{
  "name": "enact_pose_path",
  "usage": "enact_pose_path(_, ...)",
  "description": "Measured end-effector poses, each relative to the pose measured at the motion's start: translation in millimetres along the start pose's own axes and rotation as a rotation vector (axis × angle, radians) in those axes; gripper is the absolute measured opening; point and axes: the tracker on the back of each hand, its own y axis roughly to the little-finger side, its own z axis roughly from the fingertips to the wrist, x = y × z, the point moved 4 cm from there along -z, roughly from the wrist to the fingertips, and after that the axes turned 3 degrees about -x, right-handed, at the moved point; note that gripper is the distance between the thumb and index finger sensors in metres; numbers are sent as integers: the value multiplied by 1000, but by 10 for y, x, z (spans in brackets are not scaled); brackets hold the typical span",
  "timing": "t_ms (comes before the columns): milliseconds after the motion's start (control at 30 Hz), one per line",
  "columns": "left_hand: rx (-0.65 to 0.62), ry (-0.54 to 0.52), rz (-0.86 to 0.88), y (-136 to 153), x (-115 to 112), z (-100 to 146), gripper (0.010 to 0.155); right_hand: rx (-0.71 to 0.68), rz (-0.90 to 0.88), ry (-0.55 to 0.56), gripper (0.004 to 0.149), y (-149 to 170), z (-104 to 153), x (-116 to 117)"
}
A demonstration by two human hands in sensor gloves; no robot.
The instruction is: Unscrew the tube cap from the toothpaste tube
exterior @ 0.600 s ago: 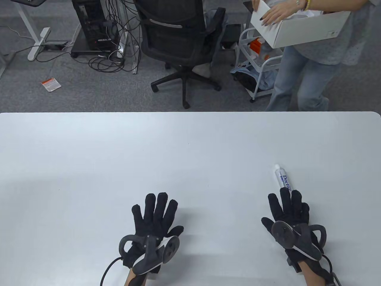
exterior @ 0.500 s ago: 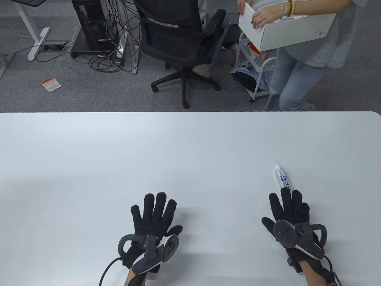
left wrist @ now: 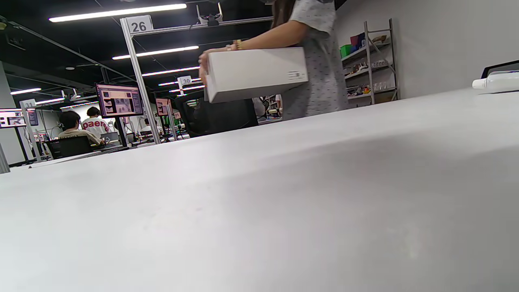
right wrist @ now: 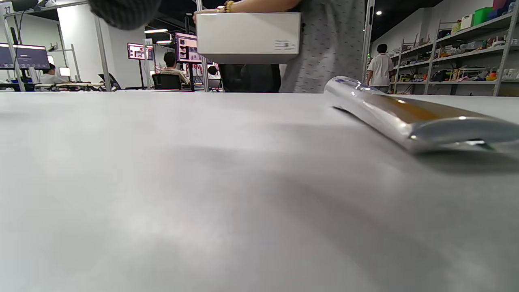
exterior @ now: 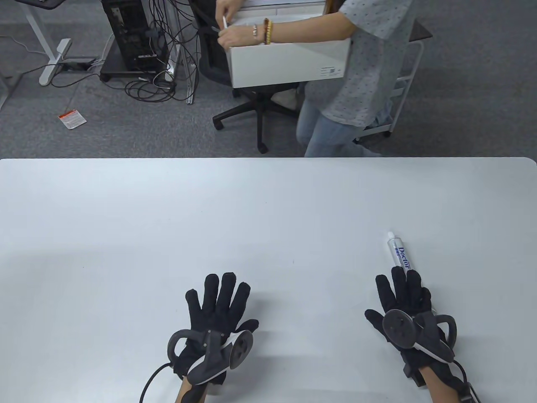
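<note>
Two gloved hands lie palm-down on the white bench (exterior: 268, 201); left hand (exterior: 218, 310) near the front edge, fingers spread and flat, holding nothing; right hand (exterior: 402, 302) likewise flat, fingers extended and apart, gripping nothing. Toothpaste tube (exterior: 400, 254) lies on the bench at right, pointing away from the person; its near end runs under the right hand's fingertips (exterior: 398, 275), contact not clear; tube cap (exterior: 390, 233) white, on the far end, still on the tube. Beyond the bench, a standing person (exterior: 361, 71) holds a white box (exterior: 289, 63); office chair (exterior: 251, 105) behind.
</note>
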Motion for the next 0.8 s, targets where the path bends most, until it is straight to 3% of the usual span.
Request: enact_pose_path(800,-10,17,-9,-32,-17,-8,78,-63,1,11,79,-135,26,-20)
